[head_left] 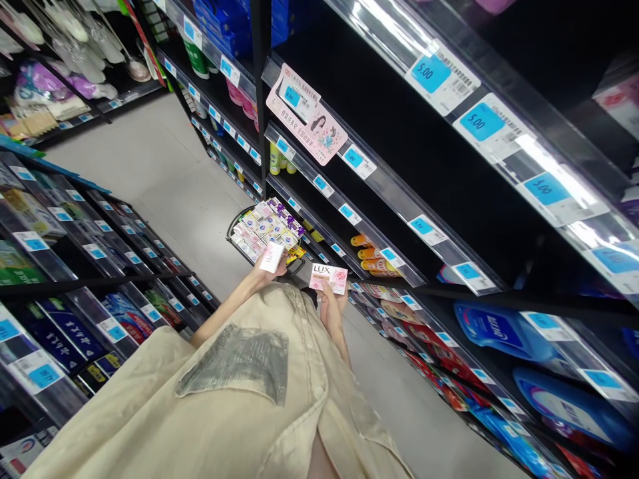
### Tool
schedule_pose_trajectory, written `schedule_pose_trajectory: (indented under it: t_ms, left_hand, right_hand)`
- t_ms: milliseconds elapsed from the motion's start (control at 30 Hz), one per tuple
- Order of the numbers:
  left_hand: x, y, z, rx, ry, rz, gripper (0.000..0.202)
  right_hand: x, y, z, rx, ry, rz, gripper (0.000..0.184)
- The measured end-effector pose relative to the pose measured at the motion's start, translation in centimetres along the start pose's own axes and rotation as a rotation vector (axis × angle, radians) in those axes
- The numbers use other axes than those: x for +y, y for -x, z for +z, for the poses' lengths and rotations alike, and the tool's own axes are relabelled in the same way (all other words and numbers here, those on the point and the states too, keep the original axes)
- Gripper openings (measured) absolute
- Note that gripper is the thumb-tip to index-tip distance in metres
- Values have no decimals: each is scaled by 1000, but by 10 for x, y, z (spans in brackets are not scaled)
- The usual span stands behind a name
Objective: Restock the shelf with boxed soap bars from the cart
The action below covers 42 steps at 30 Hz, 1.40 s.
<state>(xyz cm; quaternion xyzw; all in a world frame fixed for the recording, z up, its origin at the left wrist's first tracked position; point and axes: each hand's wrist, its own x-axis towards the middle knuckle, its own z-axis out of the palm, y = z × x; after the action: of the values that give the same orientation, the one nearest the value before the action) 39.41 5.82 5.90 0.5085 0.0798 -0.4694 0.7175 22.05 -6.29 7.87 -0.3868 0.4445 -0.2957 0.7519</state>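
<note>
person: wearing a loose beige shirt.
a dark grey patch is standing out on the front, its surface showing faded, light, text-like lines, too blurred for reading; a stitched placket is running down the middle; the left sleeve is looking wide, and both forearms are showing bare.

Shop aisle: shelving w/ price tags, blue btls, toothpaste pkgs.
</note>
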Motion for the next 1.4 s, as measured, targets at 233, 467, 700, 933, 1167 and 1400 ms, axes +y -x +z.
schedule_pose_trajectory:
  t_ms: [233,467,700,933,1167,1400]
  left_hand:
    - [13,23,1,-169,506,-89,27]
    - [9,24,5,-119,552,-46,22]
    - [7,22,2,-139,594,-63,23]
    - [15,24,5,-139,638,-82,35]
    - [20,26,5,-296,788,-87,42]
    - [20,26,6,-258,803,-104,39]
  right_hand:
    - [4,-2,-4,16,2,19,54]
    - [5,-5,-3,-23,0,22,56]
    - [-1,-3,2,-31,-10,28,50]
    - [-20,-10,-16,-389,-410,399,17]
    - [-10,-8,-27,-707,-785,446,30]
    - [-9,-1,-24,-600,-588,392,45]
